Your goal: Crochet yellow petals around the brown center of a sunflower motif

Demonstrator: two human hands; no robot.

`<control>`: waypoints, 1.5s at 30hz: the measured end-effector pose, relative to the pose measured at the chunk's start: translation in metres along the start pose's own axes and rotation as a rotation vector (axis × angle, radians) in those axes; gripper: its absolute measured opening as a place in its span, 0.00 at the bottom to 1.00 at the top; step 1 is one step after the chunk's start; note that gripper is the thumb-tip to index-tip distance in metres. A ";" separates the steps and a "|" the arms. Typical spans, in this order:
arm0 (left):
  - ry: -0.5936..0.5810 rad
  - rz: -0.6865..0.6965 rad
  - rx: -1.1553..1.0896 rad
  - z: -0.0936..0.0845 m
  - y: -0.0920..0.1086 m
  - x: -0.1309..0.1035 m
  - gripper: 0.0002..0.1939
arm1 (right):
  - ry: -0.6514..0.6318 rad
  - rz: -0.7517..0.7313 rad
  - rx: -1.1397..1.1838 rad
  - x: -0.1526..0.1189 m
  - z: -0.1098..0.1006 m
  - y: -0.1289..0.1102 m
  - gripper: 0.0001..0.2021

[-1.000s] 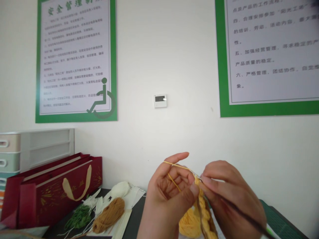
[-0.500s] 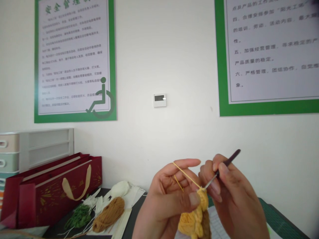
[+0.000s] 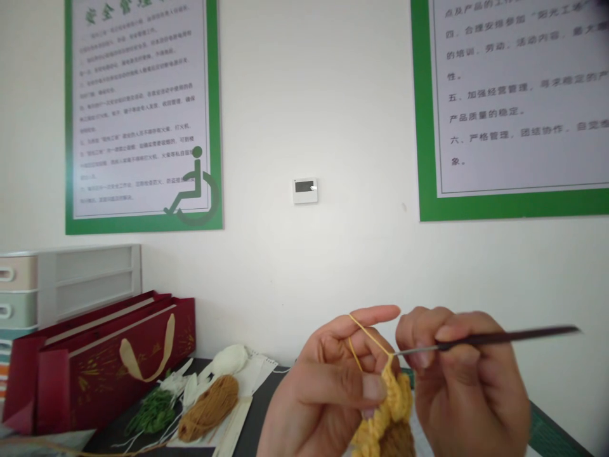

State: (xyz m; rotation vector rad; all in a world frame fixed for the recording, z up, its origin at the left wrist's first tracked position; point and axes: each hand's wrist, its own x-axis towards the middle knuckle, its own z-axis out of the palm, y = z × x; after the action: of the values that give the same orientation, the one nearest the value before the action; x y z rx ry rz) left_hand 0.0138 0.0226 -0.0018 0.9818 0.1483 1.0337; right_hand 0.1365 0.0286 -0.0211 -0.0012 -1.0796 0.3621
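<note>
My left hand [image 3: 333,381] pinches a yellow and brown crocheted piece [image 3: 392,397] between thumb and fingers. Yellow yarn [image 3: 371,333] runs over its raised index finger down to the top of the piece. In my right hand [image 3: 469,374] is a crochet hook [image 3: 518,335] with a dark handle, lying almost level. The hook's metal tip meets the yarn at the top of the piece, just right of my left thumb. The lower part of the piece runs out of the frame.
On the dark table [image 3: 257,406] at the left lie a brown yarn skein [image 3: 209,408], green yarn [image 3: 151,411] and white yarn [image 3: 229,360]. Behind them stand red gift bags [image 3: 114,362] and a drawer unit [image 3: 90,273]. A green mat [image 3: 552,431] shows at the lower right.
The hook has swung from a steep slant to nearly level, its handle pointing right. Both hands have shifted a little to the right, and the crocheted piece has moved and turned with them.
</note>
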 end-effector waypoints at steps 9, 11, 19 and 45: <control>0.078 0.210 0.216 0.007 -0.001 -0.006 0.23 | -0.250 0.332 0.076 0.006 -0.015 0.001 0.04; 0.109 0.205 0.231 0.008 -0.001 -0.008 0.24 | -0.313 0.219 0.012 0.005 -0.016 0.003 0.01; 0.083 0.176 0.254 0.010 0.008 -0.008 0.20 | -0.269 0.300 0.130 0.006 -0.017 0.002 0.06; 0.093 0.148 0.180 0.015 0.006 -0.012 0.20 | -0.354 0.196 0.085 0.009 -0.020 -0.003 0.05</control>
State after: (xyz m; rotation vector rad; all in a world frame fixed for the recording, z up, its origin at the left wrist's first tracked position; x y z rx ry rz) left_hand 0.0109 0.0052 0.0076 1.1213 0.2517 1.2183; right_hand 0.1583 0.0314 -0.0222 0.0337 -1.4184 0.6000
